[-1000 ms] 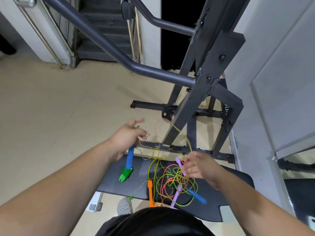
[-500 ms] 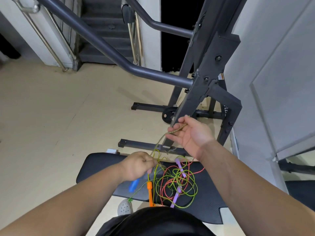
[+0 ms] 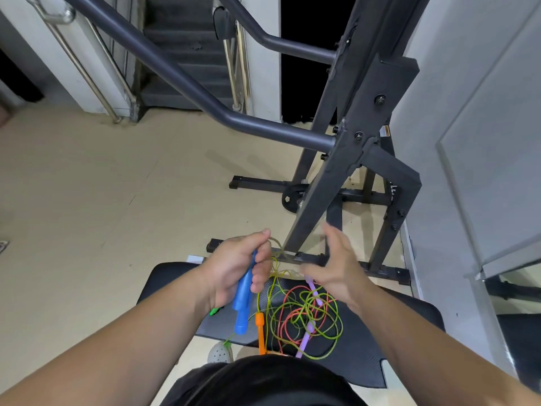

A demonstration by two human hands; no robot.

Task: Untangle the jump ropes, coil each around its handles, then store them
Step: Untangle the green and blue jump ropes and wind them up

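The left hand [image 3: 237, 268] gripped the blue handles [image 3: 242, 303] in a closed fist above the far edge of the black bench pad [image 3: 366, 356], with a thin yellowish cord [image 3: 285, 272] running from it toward the right hand [image 3: 336, 268]. That hand hovered with its fingers loosely spread, the tips blurred. On the pad lay the tangled ropes [image 3: 304, 317], with an orange handle [image 3: 260, 329] at its near-left side and a purple handle [image 3: 314, 291] within the tangle. A dark metal rack [image 3: 345, 159] stood beyond the pad.
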